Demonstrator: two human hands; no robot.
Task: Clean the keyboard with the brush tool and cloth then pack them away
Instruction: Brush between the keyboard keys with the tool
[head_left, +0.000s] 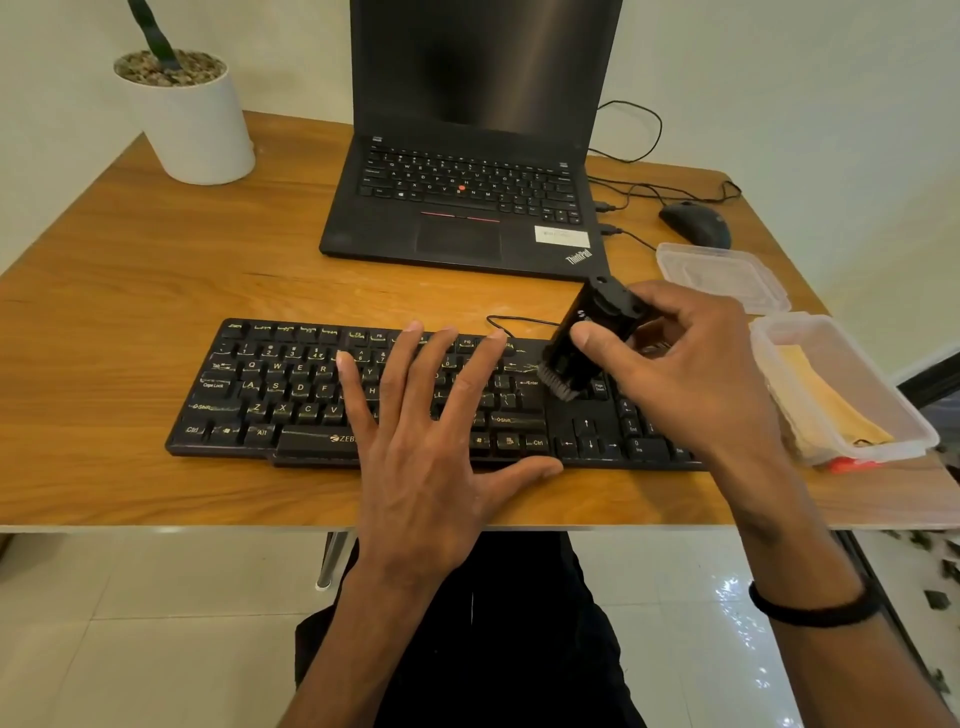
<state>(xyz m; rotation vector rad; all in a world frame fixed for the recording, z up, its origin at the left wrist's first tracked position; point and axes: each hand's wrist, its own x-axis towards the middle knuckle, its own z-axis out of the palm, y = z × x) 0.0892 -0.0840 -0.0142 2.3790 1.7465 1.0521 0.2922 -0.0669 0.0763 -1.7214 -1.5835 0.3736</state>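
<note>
A black keyboard (280, 395) lies along the near edge of the wooden desk (130, 291). My left hand (431, 447) rests flat on its middle keys with fingers spread and straight. My right hand (691, 374) grips a black brush tool (582, 338), tilted, with its bristles touching the keys just right of the Enter key. A yellow cloth (826, 405) lies folded inside a clear plastic box (852, 338) at the desk's right edge.
The box's clear lid (722, 275) lies behind it. An open black laptop (467, 208) stands at the back centre, with a black mouse (696, 223) and cables to its right. A white plant pot (192, 114) sits at the back left.
</note>
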